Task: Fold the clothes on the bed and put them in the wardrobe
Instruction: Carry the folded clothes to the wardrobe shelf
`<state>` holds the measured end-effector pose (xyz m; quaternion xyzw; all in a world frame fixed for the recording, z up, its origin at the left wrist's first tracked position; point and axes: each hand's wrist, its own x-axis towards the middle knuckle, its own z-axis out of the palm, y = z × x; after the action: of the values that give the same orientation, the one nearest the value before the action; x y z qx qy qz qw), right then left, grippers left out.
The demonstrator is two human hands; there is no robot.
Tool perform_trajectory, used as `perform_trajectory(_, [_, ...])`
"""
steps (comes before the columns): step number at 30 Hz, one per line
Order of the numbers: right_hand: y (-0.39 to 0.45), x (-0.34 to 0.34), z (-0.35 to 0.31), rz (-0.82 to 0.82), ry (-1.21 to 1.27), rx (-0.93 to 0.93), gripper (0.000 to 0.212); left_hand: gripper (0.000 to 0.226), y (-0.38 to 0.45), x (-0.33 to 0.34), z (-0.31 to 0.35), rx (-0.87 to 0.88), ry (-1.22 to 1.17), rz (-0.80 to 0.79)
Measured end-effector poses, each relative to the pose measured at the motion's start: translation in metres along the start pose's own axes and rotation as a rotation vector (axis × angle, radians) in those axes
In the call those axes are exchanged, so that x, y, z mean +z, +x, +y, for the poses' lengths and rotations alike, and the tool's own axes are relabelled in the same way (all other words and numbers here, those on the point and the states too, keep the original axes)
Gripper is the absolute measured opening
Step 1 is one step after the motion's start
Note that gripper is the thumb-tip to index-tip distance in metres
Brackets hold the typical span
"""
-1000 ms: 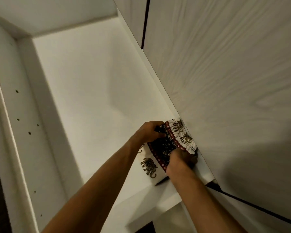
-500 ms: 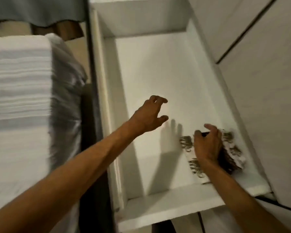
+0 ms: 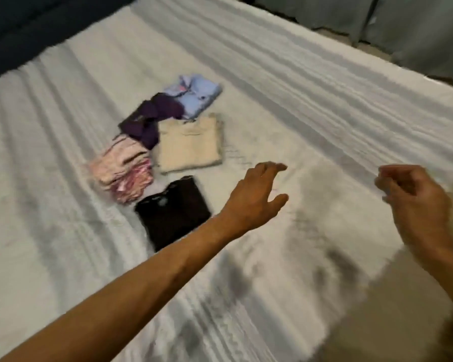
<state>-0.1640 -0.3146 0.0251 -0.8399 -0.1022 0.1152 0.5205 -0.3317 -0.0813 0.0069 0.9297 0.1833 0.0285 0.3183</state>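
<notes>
Several folded clothes lie in a cluster on the bed point(image 3: 311, 105): a light blue shirt point(image 3: 196, 94), a dark purple garment point(image 3: 149, 118), a beige top point(image 3: 190, 145), a pink patterned piece point(image 3: 120, 176) and a black top point(image 3: 173, 212). My left hand point(image 3: 256, 197) hovers above the bedcover just right of the black top, fingers spread and holding nothing. My right hand point(image 3: 413, 199) hangs over the bed's right edge, fingers loosely curled and empty. The wardrobe is out of view.
The white striped bedcover stretches across the view. A dark headboard or wall point(image 3: 24, 30) runs along the upper left. Grey-blue curtains point(image 3: 403, 24) hang at the upper right. Beige floor point(image 3: 392, 309) shows at the lower right beside the bed.
The view swung from the white wardrobe drawer to the bed. Both hands let go of the elephant-print garment left in the drawer and now hover empty over the bedcover.
</notes>
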Motion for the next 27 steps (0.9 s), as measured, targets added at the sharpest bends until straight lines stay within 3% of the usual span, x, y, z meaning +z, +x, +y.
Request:
perform_trajectory(5, [-0.024, 0.26, -0.047, -0.47, 0.088, 0.003, 0.02, 0.068, -0.09, -0.072, -0.215, -0.344, -0.067, 0.144])
perform_trajectory(9, [-0.049, 0.441, -0.083, -0.771, 0.136, 0.115, 0.058, 0.081, -0.123, -0.104, -0.337, -0.778, -0.435, 0.542])
perform_trajectory(11, [-0.053, 0.513, -0.088, -0.886, 0.118, 0.279, 0.078, 0.095, -0.124, -0.117, -0.394, -1.02, -0.752, 0.733])
perform_trajectory(13, [-0.052, 0.562, -0.092, -0.974, 0.128, 0.449, 0.085, 0.109, -0.121, -0.125, -0.439, -1.188, -0.969, 0.814])
perform_trajectory(14, [-0.048, 0.589, -0.09, -0.946, 0.143, 0.491, 0.087, 0.102, -0.117, -0.128, -0.46, -1.167, -1.076, 0.811])
perform_trajectory(16, [-0.033, 0.623, -0.09, -0.863, 0.192, 0.535, 0.092, 0.081, -0.101, -0.136, -0.486, -0.931, -1.347, 0.734])
perform_trajectory(19, [-0.016, 0.656, -0.101, -0.933, 0.193, 0.53, 0.097, 0.088, -0.079, -0.166, -0.501, -0.676, -1.559, 0.535])
perform_trajectory(22, [-0.005, 0.685, -0.1, -0.982, 0.151, 0.5, 0.095, 0.087, -0.066, -0.18, -0.508, -0.82, -1.399, 0.377])
perform_trajectory(24, [-0.007, 0.693, -0.095, -1.014, 0.077, 0.506, 0.088, 0.078, -0.065, -0.169, -0.51, -1.003, -1.273, 0.453])
perform_trajectory(25, [-0.019, 0.683, -0.101, -1.032, 0.059, 0.511, 0.074, 0.072, -0.068, -0.161, -0.507, -1.039, -1.255, 0.507])
perform_trajectory(27, [-0.031, 0.659, -0.1, -1.081, 0.044, 0.514, 0.045, 0.085, -0.082, -0.146, -0.495, -1.063, -1.26, 0.59])
